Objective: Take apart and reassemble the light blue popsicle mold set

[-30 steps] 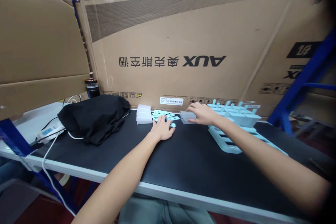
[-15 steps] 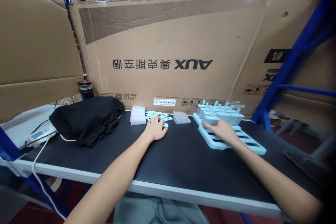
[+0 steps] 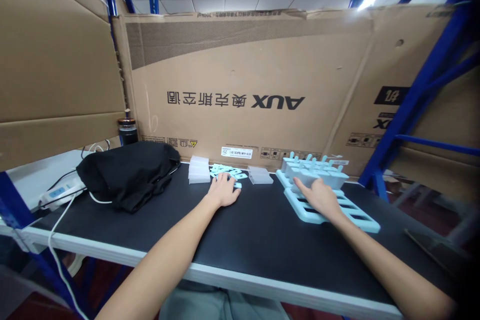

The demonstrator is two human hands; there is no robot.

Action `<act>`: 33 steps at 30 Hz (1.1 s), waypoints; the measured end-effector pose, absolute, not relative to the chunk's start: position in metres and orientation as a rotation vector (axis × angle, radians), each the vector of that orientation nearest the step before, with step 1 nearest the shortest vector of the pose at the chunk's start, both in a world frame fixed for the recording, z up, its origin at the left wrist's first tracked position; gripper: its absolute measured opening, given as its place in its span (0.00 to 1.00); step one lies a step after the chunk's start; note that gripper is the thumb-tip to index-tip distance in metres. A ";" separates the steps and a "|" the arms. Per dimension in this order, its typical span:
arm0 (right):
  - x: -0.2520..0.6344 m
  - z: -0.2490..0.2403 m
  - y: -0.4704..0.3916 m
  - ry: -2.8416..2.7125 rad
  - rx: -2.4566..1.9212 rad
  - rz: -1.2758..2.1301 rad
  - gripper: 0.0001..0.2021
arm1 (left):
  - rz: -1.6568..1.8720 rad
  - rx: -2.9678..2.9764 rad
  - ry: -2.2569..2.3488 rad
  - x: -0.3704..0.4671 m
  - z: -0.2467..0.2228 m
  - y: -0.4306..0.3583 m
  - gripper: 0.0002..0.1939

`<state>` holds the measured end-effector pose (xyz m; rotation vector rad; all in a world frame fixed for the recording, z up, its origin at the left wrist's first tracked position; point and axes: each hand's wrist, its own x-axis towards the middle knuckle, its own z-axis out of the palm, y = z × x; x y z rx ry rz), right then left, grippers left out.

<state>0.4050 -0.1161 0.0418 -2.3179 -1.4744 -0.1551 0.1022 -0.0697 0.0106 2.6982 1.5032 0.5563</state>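
Observation:
Light-blue flat pieces [image 3: 228, 170] lie in a loose pile at the back of the dark table. My left hand [image 3: 224, 190] rests palm down at the pile's front edge, its fingers spread over the nearest pieces. On the right, a light-blue rack [image 3: 311, 216] carries a block of popsicle-type moulds [image 3: 307, 178] with upright sticks. My right hand [image 3: 318, 196] is at the front of these moulds, thumb and index finger apart; the other fingers are partly hidden. Translucent white sleeves [image 3: 198, 170] stand left of the pile, and more translucent sleeves [image 3: 260, 175] lie between pile and rack.
A black cloth [image 3: 129, 172] lies at the left, with a white power strip [image 3: 63, 192] and cables beside it. Behind it stands a dark jar [image 3: 128, 132]. Cardboard [image 3: 232, 60] walls the back; blue posts [image 3: 408, 95] frame the right. A dark flat object [image 3: 431, 247] lies at the right.
The view has tilted slightly upward. My right hand's fingers have shifted up a little along the front of the moulds. My left hand remains at the pile.

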 end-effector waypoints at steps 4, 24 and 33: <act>0.394 0.059 -0.118 -1.475 -2.180 -0.216 0.33 | 0.543 2.698 1.520 0.102 0.011 -0.071 0.24; 0.245 0.124 -0.011 -2.625 -2.038 -0.465 0.34 | 0.655 2.699 1.570 0.105 0.010 -0.072 0.22; 0.242 0.126 0.007 -2.568 -1.935 -0.401 0.38 | 0.619 2.690 1.589 0.105 0.012 -0.073 0.22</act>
